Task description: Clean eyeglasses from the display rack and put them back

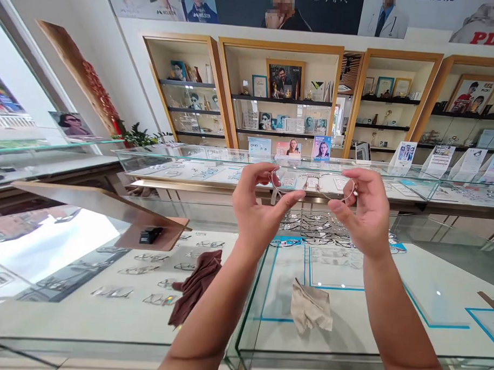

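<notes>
A pair of thin-rimmed eyeglasses (275,181) is held up in front of me between both hands, above the glass counter. My left hand (256,207) pinches one side of the frame with thumb and fingers. On the other side, my right hand (363,213) grips the rim the same way. A small pale tag seems to hang by the left lens. Below my hands, a crumpled beige cloth (311,307) lies on the counter top. A dark brown cloth (198,286) lies to the left, partly behind my left forearm.
Rows of eyeglasses (318,226) sit in the glass display case (250,325). On the left stands a tilted wooden-framed mirror (67,227). Another glass counter (183,166) with small advertising cards (321,149) runs across behind, before wooden wall shelves (282,44).
</notes>
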Motion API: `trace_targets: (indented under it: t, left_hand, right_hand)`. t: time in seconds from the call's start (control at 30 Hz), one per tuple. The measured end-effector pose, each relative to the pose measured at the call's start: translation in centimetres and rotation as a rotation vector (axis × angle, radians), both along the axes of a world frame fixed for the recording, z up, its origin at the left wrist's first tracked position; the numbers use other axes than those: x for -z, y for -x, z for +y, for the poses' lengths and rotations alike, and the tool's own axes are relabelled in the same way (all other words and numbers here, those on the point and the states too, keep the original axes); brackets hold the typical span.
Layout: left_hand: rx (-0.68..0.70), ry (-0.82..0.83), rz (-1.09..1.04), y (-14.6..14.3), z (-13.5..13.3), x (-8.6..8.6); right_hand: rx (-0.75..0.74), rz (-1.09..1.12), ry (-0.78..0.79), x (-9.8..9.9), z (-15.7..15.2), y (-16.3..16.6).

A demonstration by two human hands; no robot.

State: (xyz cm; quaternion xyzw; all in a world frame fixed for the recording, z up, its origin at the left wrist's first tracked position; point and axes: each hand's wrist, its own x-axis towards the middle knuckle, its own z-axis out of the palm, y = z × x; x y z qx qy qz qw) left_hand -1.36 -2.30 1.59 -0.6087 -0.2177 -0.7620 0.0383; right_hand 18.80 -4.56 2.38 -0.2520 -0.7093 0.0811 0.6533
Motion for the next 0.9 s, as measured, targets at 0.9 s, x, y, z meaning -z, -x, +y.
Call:
trace_targets:
  t: [0.9]
  left_hand:
    - [0.161, -0.059, 0.120, 2.0, 0.4, -0.3]
  right_hand:
    - [-0.020, -0.033, -0.040, -1.0, 0.2, -1.6]
